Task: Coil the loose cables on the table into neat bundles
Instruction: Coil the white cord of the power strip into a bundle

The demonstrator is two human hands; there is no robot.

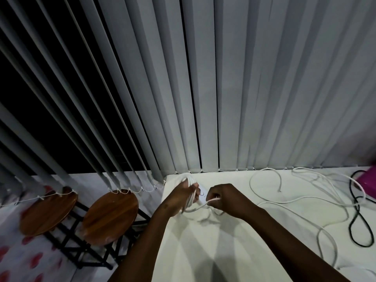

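My left hand (179,197) grips a bundle of white cable loops (191,193) near the far left corner of the white table (203,251). Just right of it, my right hand (225,198) pinches a strand of the same white cable (211,199), which sags in a loop between the two hands. The loose part of the white cable (301,202) trails across the table to the right in wide curves. A black cable (358,216) lies in loops near the right edge.
Grey vertical blinds (244,88) hang right behind the table. Two round wooden stools (109,216) stand on the floor to the left. A pink object (369,178) sits at the table's far right.
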